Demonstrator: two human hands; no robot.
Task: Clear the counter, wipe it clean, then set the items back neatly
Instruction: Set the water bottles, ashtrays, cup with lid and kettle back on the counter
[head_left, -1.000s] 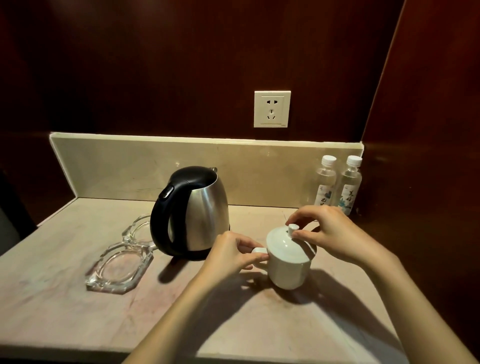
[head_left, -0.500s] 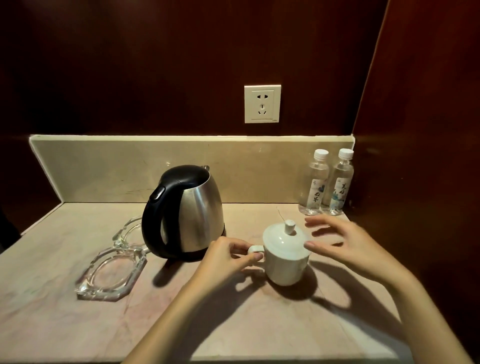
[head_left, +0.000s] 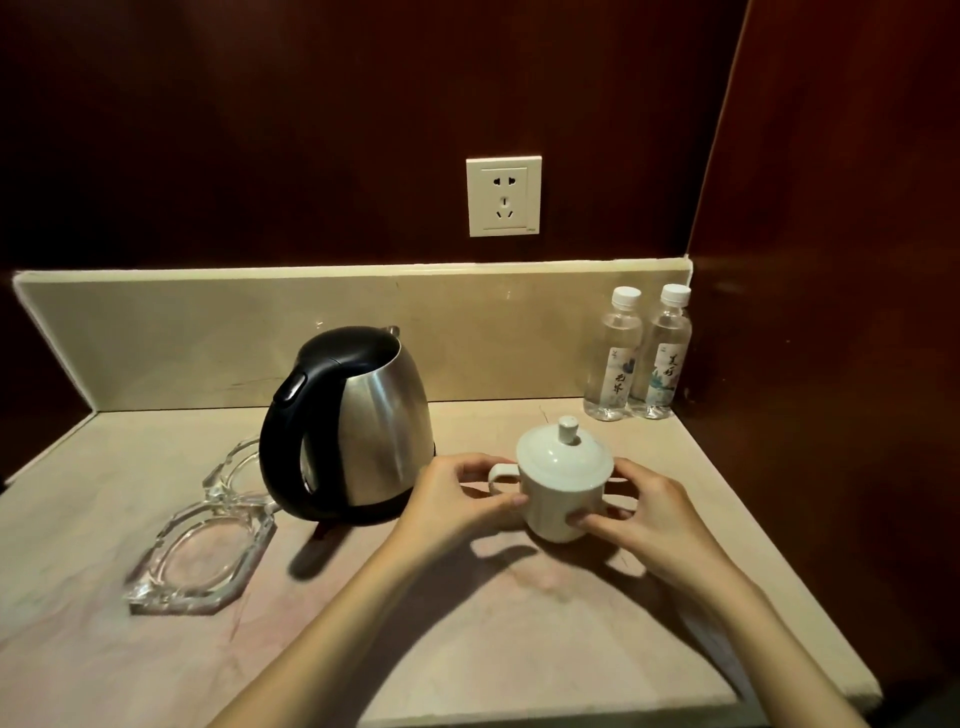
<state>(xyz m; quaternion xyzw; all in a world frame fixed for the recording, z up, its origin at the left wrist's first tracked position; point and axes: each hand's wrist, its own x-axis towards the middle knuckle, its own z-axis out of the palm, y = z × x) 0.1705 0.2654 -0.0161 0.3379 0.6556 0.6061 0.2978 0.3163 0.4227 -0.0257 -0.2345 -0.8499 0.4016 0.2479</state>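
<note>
Setting: dark wood alcove; stone desk (head_left: 130, 670) with raised backsplash; wall socket (head_left: 504, 196) above.
Head view, items: steel kettle (head_left: 358, 426) at centre; 2 glass ashtrays (head_left: 200, 551) to its left; 2 water bottles (head_left: 636, 358) upright in the back right corner.
Lidded cup (head_left: 563, 488): stands on the desk just right of the kettle, apart from it.
Left hand (head_left: 452, 499): fingers curled, pinching the cup handle.
Right hand (head_left: 654, 514): fingers curled round the cup's right wall.
Step in hand (judgement): positioning the cup.
Method: keep it level so the loose lid stays seated; release only when the base sits flat.
Orientation: long axis vertical, knob up; handle points left, toward the kettle.
</note>
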